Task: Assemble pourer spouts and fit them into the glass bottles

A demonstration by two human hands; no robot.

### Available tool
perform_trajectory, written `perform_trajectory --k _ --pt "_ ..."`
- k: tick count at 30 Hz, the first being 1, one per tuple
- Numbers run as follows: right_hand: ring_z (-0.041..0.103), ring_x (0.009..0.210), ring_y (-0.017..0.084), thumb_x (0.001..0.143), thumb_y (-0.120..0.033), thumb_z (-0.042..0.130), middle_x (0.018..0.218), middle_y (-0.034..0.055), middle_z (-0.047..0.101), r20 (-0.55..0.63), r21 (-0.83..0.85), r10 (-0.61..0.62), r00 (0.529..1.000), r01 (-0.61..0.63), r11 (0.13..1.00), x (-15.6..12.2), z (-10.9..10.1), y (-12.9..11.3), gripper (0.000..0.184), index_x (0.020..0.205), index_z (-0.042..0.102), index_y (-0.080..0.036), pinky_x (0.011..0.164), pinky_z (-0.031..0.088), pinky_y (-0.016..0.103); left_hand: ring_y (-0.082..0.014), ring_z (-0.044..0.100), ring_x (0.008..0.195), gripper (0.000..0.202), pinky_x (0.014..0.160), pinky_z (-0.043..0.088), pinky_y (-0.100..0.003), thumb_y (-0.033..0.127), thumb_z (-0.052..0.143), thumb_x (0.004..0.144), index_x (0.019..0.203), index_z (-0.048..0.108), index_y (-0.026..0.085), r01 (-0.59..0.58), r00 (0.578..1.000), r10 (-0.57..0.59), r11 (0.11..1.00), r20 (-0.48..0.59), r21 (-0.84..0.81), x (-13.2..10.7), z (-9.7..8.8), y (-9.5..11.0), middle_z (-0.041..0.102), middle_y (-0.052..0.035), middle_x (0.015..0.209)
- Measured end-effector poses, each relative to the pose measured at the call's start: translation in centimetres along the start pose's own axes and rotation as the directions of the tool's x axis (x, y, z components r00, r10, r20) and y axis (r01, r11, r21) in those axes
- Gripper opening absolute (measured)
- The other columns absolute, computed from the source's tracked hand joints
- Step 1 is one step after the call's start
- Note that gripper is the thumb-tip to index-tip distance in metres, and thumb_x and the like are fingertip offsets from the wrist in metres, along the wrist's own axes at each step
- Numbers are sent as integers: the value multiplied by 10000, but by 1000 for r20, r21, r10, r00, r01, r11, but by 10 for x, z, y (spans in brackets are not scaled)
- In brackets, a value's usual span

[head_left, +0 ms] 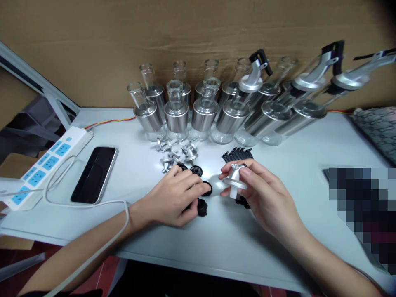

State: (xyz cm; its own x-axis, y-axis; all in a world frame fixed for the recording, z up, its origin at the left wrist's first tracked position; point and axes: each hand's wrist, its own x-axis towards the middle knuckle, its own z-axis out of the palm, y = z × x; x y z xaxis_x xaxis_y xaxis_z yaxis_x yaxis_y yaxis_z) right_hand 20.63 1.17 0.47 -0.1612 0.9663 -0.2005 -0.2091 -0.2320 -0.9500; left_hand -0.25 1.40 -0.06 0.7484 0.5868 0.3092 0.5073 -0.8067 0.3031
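Observation:
My right hand (pixel 266 187) pinches a silver pourer spout (pixel 234 181) between thumb and fingers, its pale stem pointing down over the table. To its left, my left hand (pixel 177 196) is curled low over black rubber stoppers, with the index fingertip on one black stopper (pixel 208 189). Another black stopper (pixel 202 207) lies beside the left thumb, and one more black stopper (pixel 196 170) sits just beyond the fingers. Behind the left hand is a pile of silver spout parts (pixel 177 152). A row of black levers (pixel 237 154) lies beyond the right hand, and small black parts (pixel 243 202) are partly hidden beneath it.
Several glass bottles with steel sleeves (pixel 204 113) stand in rows along the cardboard backing (pixel 185 29); three carry pourers (pixel 252 78). On the left are a phone (pixel 94 175), a power strip (pixel 49 165) and a white cable (pixel 83 205) crossing my left forearm. A patterned item (pixel 375 128) lies right.

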Motion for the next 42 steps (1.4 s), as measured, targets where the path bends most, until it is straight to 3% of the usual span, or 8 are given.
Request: perform_trajectory --k 9,15,17,20,24,30,38,42 --pt "612 810 155 830 -440 650 895 9 624 44 2 38 998 -38 999 -2 -1 4 214 819 661 -226 695 565 275 -195 515 770 232 708 313 -354 158 457 793 953 624 151 116 992 -116 993 56 6 0 1 -2 619 -40 803" --pt "600 751 140 848 -451 612 889 15 647 22 -149 -2 1000 5 989 -1 -1 0 247 815 645 -209 691 517 253 -177 528 732 224 714 340 -350 121 394 871 998 577 142 191 973 -194 981 -124 -38 -2 4 -1 620 -40 792" --pt "604 736 148 840 -448 608 872 26 643 46 -196 56 997 -46 980 0 0 -3 254 795 624 -198 669 525 264 -180 544 773 229 717 366 -346 122 367 898 1041 541 159 260 936 -280 958 -213 -119 -4 4 -1 623 -45 853" --pt "569 620 128 835 -441 594 757 7 590 109 -284 173 979 -136 949 1 2 -4 251 810 608 -192 577 523 255 -169 557 812 217 706 425 -315 155 359 931 1092 496 203 370 810 -495 847 -314 -381 -7 8 -2 598 -31 905" --pt "571 604 133 876 -442 531 711 -7 561 184 -359 255 949 -177 917 -1 4 -1 264 912 614 -193 571 517 267 -112 505 606 166 537 437 -247 204 377 941 1075 473 225 367 689 -675 640 -264 -675 -8 16 -4 550 -7 851" --pt "633 882 206 932 -438 462 923 48 699 268 -471 215 939 -67 880 -6 2 0 298 1027 624 -206 823 462 350 -68 538 553 144 500 481 -207 185 388 930 1058 443 223 334 698 -682 580 -218 -742 -5 18 -3 529 -11 918" --pt "625 825 199 938 -434 439 891 41 683 237 -510 162 958 -19 860 -6 3 0 332 1125 590 -205 778 456 341 -129 589 811 140 569 532 -189 195 433 934 1064 481 215 317 732 -624 667 -274 -674 -6 18 -2 556 -33 961" --pt "612 770 185 933 -427 447 859 40 679 227 -489 123 966 5 872 -5 3 -3 316 1085 610 -202 725 461 320 -114 583 765 120 596 530 -200 182 440 931 1034 494 211 270 772 -544 749 -329 -605 -5 15 -2 559 -18 929"
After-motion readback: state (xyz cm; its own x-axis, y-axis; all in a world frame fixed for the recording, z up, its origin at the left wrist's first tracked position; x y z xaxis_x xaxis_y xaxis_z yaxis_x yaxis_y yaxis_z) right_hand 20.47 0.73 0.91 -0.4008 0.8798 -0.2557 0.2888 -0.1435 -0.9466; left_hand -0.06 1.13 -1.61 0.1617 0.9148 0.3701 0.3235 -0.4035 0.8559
